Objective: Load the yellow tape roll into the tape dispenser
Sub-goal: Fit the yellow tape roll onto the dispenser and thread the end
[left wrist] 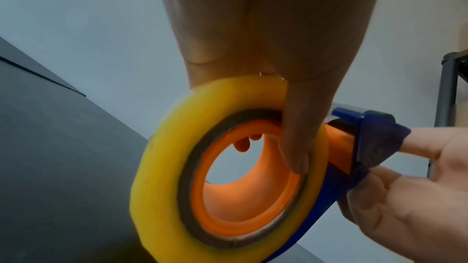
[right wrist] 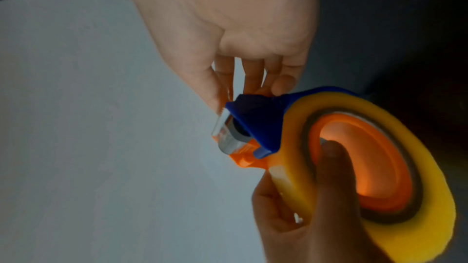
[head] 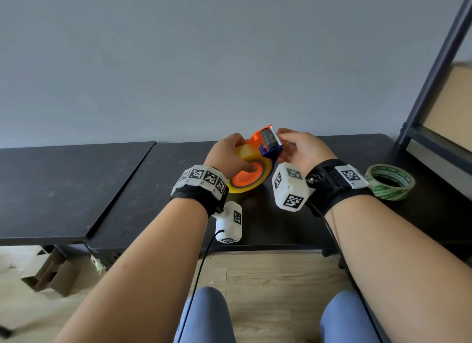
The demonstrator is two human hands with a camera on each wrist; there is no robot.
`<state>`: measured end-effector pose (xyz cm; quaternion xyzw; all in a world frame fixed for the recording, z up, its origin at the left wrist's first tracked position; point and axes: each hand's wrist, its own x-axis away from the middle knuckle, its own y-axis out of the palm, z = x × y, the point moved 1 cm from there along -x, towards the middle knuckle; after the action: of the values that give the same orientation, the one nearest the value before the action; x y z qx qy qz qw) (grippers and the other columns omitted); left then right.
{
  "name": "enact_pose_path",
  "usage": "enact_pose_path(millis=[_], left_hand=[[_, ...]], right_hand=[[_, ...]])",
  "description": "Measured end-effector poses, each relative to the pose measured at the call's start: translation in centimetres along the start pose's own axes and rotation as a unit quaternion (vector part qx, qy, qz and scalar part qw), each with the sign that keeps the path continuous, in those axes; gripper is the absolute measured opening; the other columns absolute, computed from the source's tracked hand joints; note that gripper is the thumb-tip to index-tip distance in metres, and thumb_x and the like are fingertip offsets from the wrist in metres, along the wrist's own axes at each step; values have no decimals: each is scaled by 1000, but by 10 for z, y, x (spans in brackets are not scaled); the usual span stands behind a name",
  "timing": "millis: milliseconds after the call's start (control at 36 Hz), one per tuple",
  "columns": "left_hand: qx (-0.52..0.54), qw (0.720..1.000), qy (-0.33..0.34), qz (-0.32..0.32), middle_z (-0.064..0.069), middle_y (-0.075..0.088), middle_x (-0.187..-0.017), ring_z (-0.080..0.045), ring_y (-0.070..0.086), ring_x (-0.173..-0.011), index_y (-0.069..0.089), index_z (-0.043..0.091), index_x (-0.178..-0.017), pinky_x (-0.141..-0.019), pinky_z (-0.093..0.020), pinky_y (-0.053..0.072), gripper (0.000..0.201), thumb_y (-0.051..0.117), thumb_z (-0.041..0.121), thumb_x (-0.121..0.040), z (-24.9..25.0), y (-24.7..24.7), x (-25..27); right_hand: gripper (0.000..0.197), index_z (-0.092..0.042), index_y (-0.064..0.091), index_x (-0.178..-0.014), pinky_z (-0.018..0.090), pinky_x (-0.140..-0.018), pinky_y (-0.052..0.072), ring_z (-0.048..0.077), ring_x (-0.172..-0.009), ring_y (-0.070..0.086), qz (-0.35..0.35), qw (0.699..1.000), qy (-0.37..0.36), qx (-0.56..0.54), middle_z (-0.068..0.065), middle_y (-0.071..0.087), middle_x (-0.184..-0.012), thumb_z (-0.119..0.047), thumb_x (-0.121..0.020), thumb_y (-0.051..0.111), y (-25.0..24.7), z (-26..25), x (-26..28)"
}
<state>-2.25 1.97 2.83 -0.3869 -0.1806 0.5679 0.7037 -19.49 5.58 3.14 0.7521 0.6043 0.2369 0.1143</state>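
Both hands hold the work above the black table. The yellow tape roll sits around the orange hub of the orange and blue tape dispenser. My left hand grips the roll, its thumb hooked over the roll into the hub; its fingers are behind the roll. My right hand pinches the dispenser's head by the roller and toothed blade. In the right wrist view its fingers close on the blue guard beside the roll.
A second tape roll with green print lies on the table right of my right wrist. A dark metal shelf frame rises at the far right. Another black table adjoins on the left, with cardboard on the floor beneath.
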Motion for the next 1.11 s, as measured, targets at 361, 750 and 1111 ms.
enact_pose_path(millis=[361,750,1111], left_hand=[[18,1000,-6,-2,14,54,-81,-15,55,-81,52,26,-105,-59,-21,37,53,86,23,-65,-4,-3,0],[41,999,-6,-30,3,62,-100,-20,61,-91,57,22,-115,-76,-31,49,59,87,20,-64,-7,-6,1],[-27,996,55,-58,8,60,-119,-23,51,-122,66,38,-113,-104,-48,42,60,81,22,-57,10,-3,-4]], right_hand=[[25,-9,68,-115,34,-72,56,24,-97,65,19,1000,-16,-1,7,69,-103,-18,-93,60,4,-1,-3],[40,-4,60,-126,41,-93,53,28,-93,64,58,963,-54,258,19,65,-114,11,-94,40,7,3,-9],[11,-8,71,-95,35,-87,49,20,-79,61,-66,863,-40,500,11,68,-86,-15,-92,63,8,7,4]])
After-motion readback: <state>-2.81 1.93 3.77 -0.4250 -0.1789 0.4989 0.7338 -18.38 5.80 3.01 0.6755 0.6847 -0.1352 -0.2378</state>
